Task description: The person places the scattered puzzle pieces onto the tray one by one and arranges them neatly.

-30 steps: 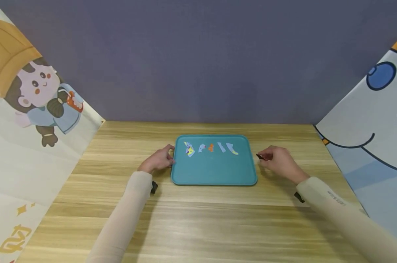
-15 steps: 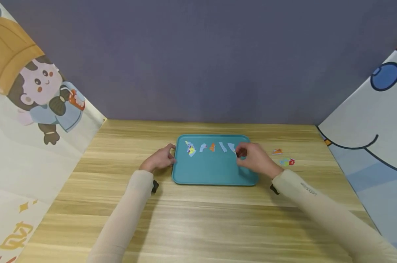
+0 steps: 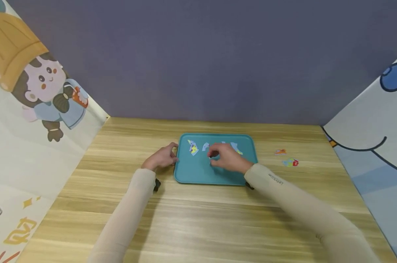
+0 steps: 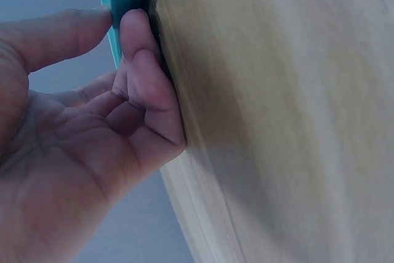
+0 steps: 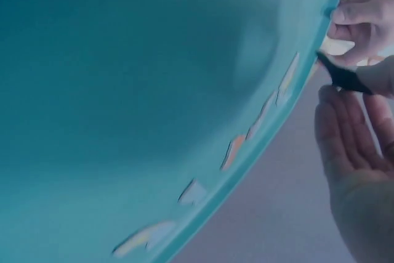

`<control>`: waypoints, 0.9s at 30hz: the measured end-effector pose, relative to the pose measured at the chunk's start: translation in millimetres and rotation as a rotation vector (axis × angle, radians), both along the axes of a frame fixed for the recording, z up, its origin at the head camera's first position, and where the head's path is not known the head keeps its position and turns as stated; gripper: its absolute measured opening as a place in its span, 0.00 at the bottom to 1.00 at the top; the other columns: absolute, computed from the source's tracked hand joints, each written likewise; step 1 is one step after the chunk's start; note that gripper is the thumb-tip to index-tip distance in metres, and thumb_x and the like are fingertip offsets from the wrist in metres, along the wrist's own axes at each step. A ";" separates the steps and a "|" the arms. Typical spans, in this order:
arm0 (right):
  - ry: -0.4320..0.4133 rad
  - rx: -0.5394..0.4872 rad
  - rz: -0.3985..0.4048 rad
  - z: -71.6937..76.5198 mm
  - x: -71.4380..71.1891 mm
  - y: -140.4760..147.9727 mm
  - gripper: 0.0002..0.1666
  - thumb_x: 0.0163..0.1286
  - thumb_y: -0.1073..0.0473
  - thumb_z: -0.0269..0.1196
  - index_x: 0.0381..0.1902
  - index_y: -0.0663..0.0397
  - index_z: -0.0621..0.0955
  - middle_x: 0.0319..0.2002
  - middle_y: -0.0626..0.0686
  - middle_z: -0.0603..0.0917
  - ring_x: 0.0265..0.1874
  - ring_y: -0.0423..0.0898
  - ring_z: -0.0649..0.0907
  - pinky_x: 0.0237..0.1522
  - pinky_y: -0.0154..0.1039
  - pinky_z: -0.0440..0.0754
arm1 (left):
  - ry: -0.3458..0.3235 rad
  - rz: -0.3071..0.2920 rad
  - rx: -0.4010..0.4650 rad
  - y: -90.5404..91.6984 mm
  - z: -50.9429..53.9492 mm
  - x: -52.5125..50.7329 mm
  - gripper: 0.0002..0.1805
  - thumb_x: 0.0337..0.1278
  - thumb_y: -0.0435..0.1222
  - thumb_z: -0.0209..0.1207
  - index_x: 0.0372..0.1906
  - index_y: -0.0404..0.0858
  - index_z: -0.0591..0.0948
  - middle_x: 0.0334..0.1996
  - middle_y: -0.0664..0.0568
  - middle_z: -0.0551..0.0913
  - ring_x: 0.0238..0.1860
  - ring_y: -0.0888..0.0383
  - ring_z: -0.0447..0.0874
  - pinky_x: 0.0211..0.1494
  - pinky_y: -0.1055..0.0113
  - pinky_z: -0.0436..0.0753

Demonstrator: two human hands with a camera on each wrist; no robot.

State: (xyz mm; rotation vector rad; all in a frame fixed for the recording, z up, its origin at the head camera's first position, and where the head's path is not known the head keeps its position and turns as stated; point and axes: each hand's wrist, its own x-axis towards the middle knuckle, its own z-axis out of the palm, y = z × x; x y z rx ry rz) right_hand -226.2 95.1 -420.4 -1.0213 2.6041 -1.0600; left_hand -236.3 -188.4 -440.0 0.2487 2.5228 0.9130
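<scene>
A teal tray (image 3: 198, 176) lies on the wooden table, with several flat picture pieces in a row along its far side. My left hand (image 3: 160, 157) grips the tray's left rim; in the left wrist view its thumb is against the edge, with curled fingers beside it. Above the middle of the tray, my right hand (image 3: 229, 157) pinches a small thin piece with a dark side (image 5: 346, 79). A purple-yellow piece (image 3: 193, 147) is leftmost in the row, and a blue-yellow piece (image 3: 236, 148) rightmost. An orange piece (image 5: 233, 151) is hidden behind my right hand in the head view.
On the table (image 3: 198, 223) right of the tray lie an orange piece (image 3: 280, 152) and a multicoloured piece (image 3: 290, 162) with red on it. A grey panel (image 3: 198, 62) stands behind the table; cartoon-printed panels (image 3: 50, 87) flank both sides.
My right hand has moved left with the dark-sided piece, from beside the tray's right edge to over its middle. The two table pieces have come into sight. My left hand has stayed at the rim.
</scene>
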 end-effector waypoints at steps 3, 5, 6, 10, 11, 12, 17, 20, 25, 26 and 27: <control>-0.036 0.000 0.060 -3.5 -4.2 -11.4 0.09 0.57 0.68 0.66 0.38 0.59 0.82 0.38 0.52 0.82 0.40 0.47 0.81 0.45 0.46 0.78 | 0.006 0.001 0.000 1.6 0.2 -0.3 0.34 0.61 0.32 0.59 0.69 0.37 0.57 0.36 0.47 0.81 0.35 0.55 0.81 0.48 0.57 0.75; -0.051 -0.006 0.097 -5.6 -7.1 -17.6 0.09 0.58 0.68 0.66 0.39 0.59 0.82 0.38 0.53 0.82 0.41 0.47 0.82 0.46 0.45 0.78 | 0.013 -0.005 -0.002 2.2 -0.1 -0.6 0.34 0.61 0.32 0.59 0.69 0.37 0.58 0.36 0.47 0.81 0.35 0.55 0.81 0.48 0.57 0.75; -0.055 -0.009 0.107 -6.6 -8.6 -20.4 0.09 0.59 0.68 0.66 0.39 0.59 0.82 0.38 0.53 0.82 0.41 0.46 0.82 0.46 0.44 0.78 | 0.016 -0.008 -0.005 2.5 -0.3 -0.7 0.34 0.61 0.32 0.59 0.69 0.37 0.58 0.36 0.47 0.81 0.35 0.55 0.80 0.48 0.58 0.75; -0.056 -0.010 0.126 -7.8 -13.3 -29.5 0.08 0.59 0.68 0.65 0.38 0.59 0.82 0.38 0.53 0.83 0.39 0.42 0.82 0.44 0.39 0.79 | 0.023 -0.020 -0.012 2.4 -0.6 -0.7 0.34 0.61 0.32 0.59 0.68 0.36 0.58 0.36 0.47 0.81 0.36 0.55 0.80 0.47 0.58 0.75; -0.059 -0.010 0.130 -7.5 -14.3 -31.4 0.08 0.59 0.68 0.65 0.38 0.59 0.82 0.38 0.53 0.84 0.38 0.41 0.82 0.43 0.38 0.78 | 0.026 -0.021 -0.014 2.4 -0.6 -0.8 0.34 0.61 0.32 0.59 0.68 0.36 0.58 0.36 0.47 0.81 0.36 0.55 0.80 0.46 0.58 0.75; -0.066 -0.008 0.136 -7.1 -15.0 -33.2 0.08 0.59 0.68 0.65 0.38 0.60 0.82 0.37 0.53 0.84 0.37 0.40 0.82 0.43 0.38 0.78 | 0.028 -0.023 -0.013 2.2 -0.8 -1.1 0.34 0.61 0.32 0.59 0.68 0.36 0.58 0.36 0.47 0.81 0.36 0.55 0.80 0.46 0.58 0.75; -0.108 0.020 0.165 -10.0 -20.9 -40.9 0.08 0.59 0.69 0.63 0.38 0.60 0.82 0.35 0.52 0.84 0.35 0.39 0.81 0.40 0.36 0.78 | 0.035 -0.020 -0.010 3.3 -0.1 -0.8 0.34 0.60 0.33 0.60 0.68 0.36 0.58 0.36 0.47 0.81 0.35 0.55 0.80 0.46 0.58 0.75; -0.127 0.052 0.142 -13.8 -26.4 -44.6 0.09 0.59 0.69 0.63 0.39 0.59 0.83 0.34 0.49 0.83 0.32 0.39 0.80 0.36 0.34 0.78 | 0.033 -0.019 -0.009 4.2 0.7 -0.1 0.34 0.61 0.33 0.59 0.69 0.36 0.58 0.36 0.47 0.81 0.35 0.55 0.80 0.46 0.58 0.75; -0.123 0.112 0.087 -15.8 -34.9 -49.6 0.09 0.59 0.67 0.65 0.38 0.57 0.84 0.32 0.47 0.82 0.32 0.40 0.79 0.37 0.35 0.77 | 0.027 -0.016 -0.011 3.5 1.1 0.3 0.34 0.61 0.33 0.59 0.69 0.36 0.58 0.35 0.48 0.81 0.35 0.56 0.80 0.47 0.58 0.75; -0.120 0.131 0.073 -15.2 -36.1 -50.3 0.08 0.58 0.67 0.65 0.38 0.56 0.85 0.32 0.46 0.82 0.33 0.40 0.79 0.38 0.35 0.76 | 0.025 -0.015 -0.010 3.2 1.1 0.3 0.34 0.61 0.32 0.59 0.69 0.36 0.58 0.35 0.48 0.81 0.35 0.56 0.80 0.47 0.58 0.75; -0.120 0.150 0.059 -14.3 -37.0 -51.0 0.08 0.58 0.66 0.66 0.37 0.55 0.85 0.32 0.46 0.82 0.33 0.41 0.79 0.39 0.36 0.76 | 0.024 -0.016 -0.009 2.8 1.1 0.1 0.34 0.61 0.32 0.59 0.69 0.36 0.58 0.35 0.48 0.81 0.35 0.56 0.80 0.48 0.57 0.75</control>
